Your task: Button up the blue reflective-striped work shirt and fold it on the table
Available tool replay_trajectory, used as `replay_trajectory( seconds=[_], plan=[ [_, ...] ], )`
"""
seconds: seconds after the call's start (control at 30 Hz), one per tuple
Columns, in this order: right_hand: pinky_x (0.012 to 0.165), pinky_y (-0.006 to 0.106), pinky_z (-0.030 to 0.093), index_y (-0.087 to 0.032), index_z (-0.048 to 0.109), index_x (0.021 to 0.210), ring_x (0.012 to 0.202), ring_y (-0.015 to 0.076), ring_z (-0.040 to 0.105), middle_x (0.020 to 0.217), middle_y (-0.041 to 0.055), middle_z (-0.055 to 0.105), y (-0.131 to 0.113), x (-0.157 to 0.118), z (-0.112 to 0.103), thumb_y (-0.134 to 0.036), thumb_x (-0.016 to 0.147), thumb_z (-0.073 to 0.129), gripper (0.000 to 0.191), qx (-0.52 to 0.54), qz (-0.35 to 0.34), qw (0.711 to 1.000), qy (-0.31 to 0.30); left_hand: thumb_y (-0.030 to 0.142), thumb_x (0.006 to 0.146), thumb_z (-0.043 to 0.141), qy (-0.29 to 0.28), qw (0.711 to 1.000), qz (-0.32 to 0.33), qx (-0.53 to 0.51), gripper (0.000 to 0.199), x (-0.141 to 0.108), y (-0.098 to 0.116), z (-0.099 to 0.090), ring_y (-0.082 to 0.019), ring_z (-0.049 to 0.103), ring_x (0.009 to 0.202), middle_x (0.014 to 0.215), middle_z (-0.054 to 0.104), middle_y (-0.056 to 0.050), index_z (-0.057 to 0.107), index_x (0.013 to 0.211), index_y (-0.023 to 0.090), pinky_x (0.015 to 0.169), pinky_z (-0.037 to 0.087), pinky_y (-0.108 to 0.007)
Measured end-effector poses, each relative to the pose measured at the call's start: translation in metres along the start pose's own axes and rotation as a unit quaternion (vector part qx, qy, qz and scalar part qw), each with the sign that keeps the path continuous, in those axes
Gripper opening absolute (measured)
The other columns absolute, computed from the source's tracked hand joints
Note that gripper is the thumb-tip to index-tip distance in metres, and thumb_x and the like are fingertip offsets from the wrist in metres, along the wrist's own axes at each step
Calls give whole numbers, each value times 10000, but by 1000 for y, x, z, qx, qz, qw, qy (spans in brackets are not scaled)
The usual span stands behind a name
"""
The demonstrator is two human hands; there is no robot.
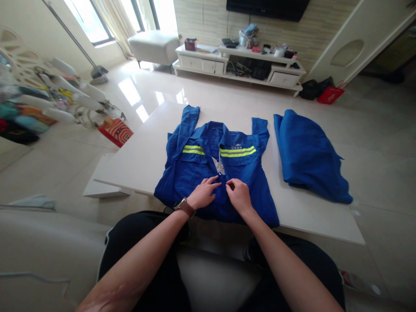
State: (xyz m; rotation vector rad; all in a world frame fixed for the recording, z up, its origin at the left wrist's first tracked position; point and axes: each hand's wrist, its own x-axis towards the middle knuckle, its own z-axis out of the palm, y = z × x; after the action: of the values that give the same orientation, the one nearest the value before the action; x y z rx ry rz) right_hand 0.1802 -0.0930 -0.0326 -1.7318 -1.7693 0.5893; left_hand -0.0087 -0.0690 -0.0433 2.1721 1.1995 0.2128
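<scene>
A blue work jacket with yellow-green and grey reflective stripes lies face up on the white table. Its collar points away from me and its lower part hangs over the near edge. The front is parted at the top, with a pale patch visible in the gap. My left hand rests on the jacket beside the front opening, fingers spread. Across from it, my right hand is closed in a pinch at the other front edge. The fingertips partly hide what is pinched. A watch is on my left wrist.
Folded blue cloth lies at the table's right, overhanging its edge. Beyond stand a white TV cabinet and a pale bench. A red patterned bag is on the left, and a red bag sits on the floor at right.
</scene>
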Motion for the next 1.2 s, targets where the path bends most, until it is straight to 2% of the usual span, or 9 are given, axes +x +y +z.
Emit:
replay_trajectory(
  seconds=[0.07,0.17,0.33,0.47,0.73,0.83,0.93,1.07,1.2],
  plan=[
    [756,311,499,-204,661,853,765,201,666,831,46,710,0,1,0,-180,858,553,111,44,12,999,15,184,852,547,-42,998,-12,41,648,-2,2,0,-341,323,1506,1698,276,-27,514,1488,305,1129,429,-596],
    [707,291,504,-209,631,886,693,178,649,803,21,687,-2,2,0,-176,796,567,115,86,33,995,28,206,873,517,-65,995,-25,76,635,-4,4,-1,-358,376,1466,1716,228,-2,491,1494,337,1079,438,-645],
    [691,286,491,-220,609,878,639,158,618,835,7,685,-5,1,-1,-169,731,563,163,81,46,995,22,228,894,478,-61,993,-27,99,549,-3,5,-3,-366,451,1374,1686,306,-7,553,1426,341,1026,464,-632],
    [720,293,486,-225,619,906,651,157,615,860,6,697,-6,-1,1,-161,718,553,209,74,38,997,2,209,883,477,-54,993,-21,102,471,1,10,-1,-344,469,1339,1644,384,-34,593,1333,289,1011,479,-606],
    [718,293,477,-225,621,916,659,156,613,887,6,710,-5,-4,-3,-158,724,547,217,68,38,997,0,182,925,434,-46,998,7,45,352,20,26,11,-264,416,1452,1448,555,-90,604,1228,241,1148,420,-480],
    [725,298,480,-225,620,918,666,161,616,876,5,706,-6,-4,-7,-152,721,539,225,70,35,997,6,218,925,467,-14,999,1,37,349,25,28,13,-286,483,1404,1526,467,-117,586,1253,230,1090,475,-461],
    [737,302,488,-225,617,922,680,166,624,895,13,706,-6,-4,-9,-144,719,529,236,76,35,996,10,234,917,492,23,997,-62,32,474,31,30,16,-311,464,1424,1611,337,-195,491,1384,152,1066,494,-441],
    [742,300,491,-227,619,929,684,166,622,913,20,709,-5,-4,-11,-140,724,527,240,73,39,997,14,231,913,510,2,994,-85,74,601,36,35,21,-353,347,1488,1633,331,-221,401,1493,120,1131,421,-523],
    [733,298,481,-226,621,935,683,169,616,909,24,710,-4,-4,-12,-144,734,518,241,70,39,996,31,215,931,466,23,990,-87,105,504,38,40,20,-370,406,1396,1586,416,-176,495,1432,170,1052,455,-579]
  ],
)
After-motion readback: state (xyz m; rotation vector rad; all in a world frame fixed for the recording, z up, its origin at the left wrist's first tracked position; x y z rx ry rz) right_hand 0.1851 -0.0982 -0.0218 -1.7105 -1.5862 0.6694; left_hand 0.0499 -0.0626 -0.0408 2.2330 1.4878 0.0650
